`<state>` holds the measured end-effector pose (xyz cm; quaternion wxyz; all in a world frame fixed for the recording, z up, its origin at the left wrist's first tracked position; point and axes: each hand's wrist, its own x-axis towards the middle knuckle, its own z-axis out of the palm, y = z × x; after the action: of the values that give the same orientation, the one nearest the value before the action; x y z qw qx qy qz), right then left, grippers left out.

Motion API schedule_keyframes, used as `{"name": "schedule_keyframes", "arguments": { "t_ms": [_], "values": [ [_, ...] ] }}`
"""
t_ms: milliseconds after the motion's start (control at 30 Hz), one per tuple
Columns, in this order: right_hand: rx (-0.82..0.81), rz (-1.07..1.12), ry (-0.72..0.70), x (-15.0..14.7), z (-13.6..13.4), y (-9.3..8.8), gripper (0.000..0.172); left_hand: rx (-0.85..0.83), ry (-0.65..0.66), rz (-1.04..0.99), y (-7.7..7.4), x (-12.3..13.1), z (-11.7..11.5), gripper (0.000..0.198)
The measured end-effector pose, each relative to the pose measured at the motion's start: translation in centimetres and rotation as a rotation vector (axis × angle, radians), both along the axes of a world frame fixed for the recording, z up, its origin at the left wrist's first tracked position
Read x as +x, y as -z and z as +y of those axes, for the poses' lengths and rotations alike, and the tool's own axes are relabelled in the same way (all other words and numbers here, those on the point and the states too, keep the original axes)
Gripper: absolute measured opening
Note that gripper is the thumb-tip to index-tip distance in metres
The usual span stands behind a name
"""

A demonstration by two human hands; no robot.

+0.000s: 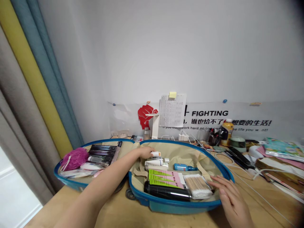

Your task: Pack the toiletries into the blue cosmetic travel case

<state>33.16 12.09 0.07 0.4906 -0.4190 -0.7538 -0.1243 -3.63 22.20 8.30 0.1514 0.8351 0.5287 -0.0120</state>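
Note:
An open blue suitcase (190, 205) with a beige lining lies on the wooden table. My left hand (145, 152) reaches into its right half, fingers closed on a small white packet with an orange mark (156, 154) near the back edge. White tubes (155, 162) lie just in front of it. My right hand (234, 194) is open, fingers stretched over the right rim beside a pack of cotton swabs (198, 186). Also in this half are a blue bottle (184, 167), green-and-pink sachets (163, 178) and a black cylinder (167, 192).
The suitcase's left half holds a purple bath puff (75, 159) and dark packaged items (103, 151). At the right, cables, a yellow bottle (226, 131), a green-lidded jar (237, 144) and plastic packages (283, 148) crowd the table. A white lamp stand (155, 126) stands behind.

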Motion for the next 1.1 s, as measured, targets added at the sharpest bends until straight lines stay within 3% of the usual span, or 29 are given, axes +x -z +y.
{"name": "schedule_keyframes", "arguments": {
  "t_ms": [233, 700, 800, 900, 1000, 1100],
  "values": [
    [0.022, 0.001, 0.008, -0.3, -0.2, -0.3, 0.040, -0.099, -0.055, 0.055, 1.2, -0.1, 0.5, 0.035],
    [0.056, -0.006, 0.000, -0.3, -0.2, -0.4, 0.039, -0.091, -0.064, -0.067, 1.2, 0.1, 0.3, 0.030],
    [0.049, -0.031, 0.001, -0.2, -0.2, -0.4, 0.038, -0.021, -0.069, -0.161, -0.2, -0.3, 0.0, 0.030],
    [0.033, -0.035, 0.004, 0.0, -0.1, -0.2, 0.039, 0.081, -0.089, -0.277, -2.9, -2.4, -0.7, 0.034],
    [-0.007, -0.015, 0.011, 0.2, 0.0, 0.1, 0.042, 0.168, -0.165, -0.343, -5.7, -6.8, -2.1, 0.038],
    [-0.030, -0.028, 0.001, 0.3, 0.2, 0.2, 0.042, 0.195, -0.297, -0.307, -6.9, -12.5, -4.0, 0.038]
  ]
}}
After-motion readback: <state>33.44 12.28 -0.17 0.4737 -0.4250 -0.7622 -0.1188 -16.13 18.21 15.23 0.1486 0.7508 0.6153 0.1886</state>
